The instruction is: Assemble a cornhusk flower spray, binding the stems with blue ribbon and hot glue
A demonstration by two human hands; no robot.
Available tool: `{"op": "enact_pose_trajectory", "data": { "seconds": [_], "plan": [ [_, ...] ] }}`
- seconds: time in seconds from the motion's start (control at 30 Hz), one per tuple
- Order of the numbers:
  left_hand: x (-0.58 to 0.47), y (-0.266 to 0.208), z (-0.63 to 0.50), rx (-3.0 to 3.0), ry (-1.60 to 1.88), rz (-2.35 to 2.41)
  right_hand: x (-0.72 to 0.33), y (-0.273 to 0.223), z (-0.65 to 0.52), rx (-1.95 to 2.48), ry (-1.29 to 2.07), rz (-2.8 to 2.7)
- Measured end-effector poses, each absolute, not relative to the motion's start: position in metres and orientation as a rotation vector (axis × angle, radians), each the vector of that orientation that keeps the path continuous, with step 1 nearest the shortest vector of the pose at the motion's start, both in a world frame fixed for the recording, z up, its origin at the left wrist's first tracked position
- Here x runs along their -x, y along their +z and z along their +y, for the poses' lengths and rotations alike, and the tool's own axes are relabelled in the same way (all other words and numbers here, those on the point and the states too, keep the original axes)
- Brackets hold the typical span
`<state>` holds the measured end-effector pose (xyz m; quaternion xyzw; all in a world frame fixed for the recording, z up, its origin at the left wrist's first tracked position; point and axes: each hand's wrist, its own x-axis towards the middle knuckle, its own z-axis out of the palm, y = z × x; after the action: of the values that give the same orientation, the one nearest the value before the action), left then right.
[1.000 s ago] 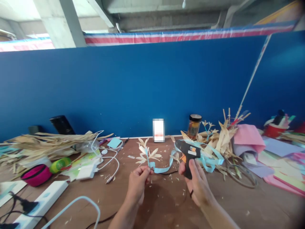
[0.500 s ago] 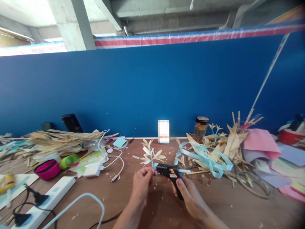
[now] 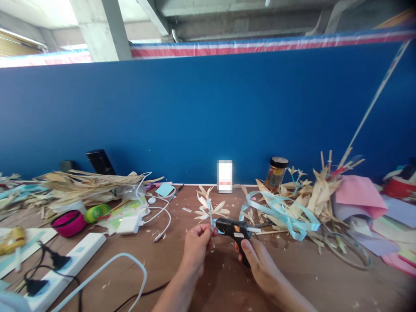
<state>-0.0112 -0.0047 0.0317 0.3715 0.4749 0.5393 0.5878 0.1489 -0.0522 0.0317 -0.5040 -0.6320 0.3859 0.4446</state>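
My left hand (image 3: 198, 245) pinches the lower end of a small branch of pale dried leaves (image 3: 211, 207), whose stem is wrapped in light blue. The branch stands upright above the table. My right hand (image 3: 260, 260) is wrapped round the handle of a black glue gun (image 3: 234, 229), with a white glue stick (image 3: 255, 230) coming out of its back end. The gun's nozzle points left and is close to the stem, just above my left fingertips. I cannot tell whether the nozzle touches the stem.
Right of the gun lies a loop of light blue ribbon (image 3: 305, 225) among dried husks (image 3: 316, 190), near a lidded jar (image 3: 277, 173). At left are a power strip (image 3: 81, 255), a pink band (image 3: 69, 223), a white charger (image 3: 129, 224) and more husks (image 3: 84, 184). A blue partition (image 3: 201, 108) stands behind.
The camera view has shifted slightly, so the scene sits a little further right and higher. My hands, the branch and the glue gun keep nearly the same positions relative to one another.
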Motion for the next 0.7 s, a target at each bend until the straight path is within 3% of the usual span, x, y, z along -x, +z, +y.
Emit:
{"op": "enact_pose_trajectory", "data": {
  "seconds": [0.47, 0.7],
  "plan": [
    [0.01, 0.0322, -0.0044, -0.876, 1.255, 1.117, -0.15, 0.0263, -0.05, 1.336, 0.856, -1.645],
    [0.0126, 0.0307, -0.004, -0.858, 1.293, 1.122, -0.1551, 0.034, -0.0524, 1.225, 1.07, -1.477]
  ]
}}
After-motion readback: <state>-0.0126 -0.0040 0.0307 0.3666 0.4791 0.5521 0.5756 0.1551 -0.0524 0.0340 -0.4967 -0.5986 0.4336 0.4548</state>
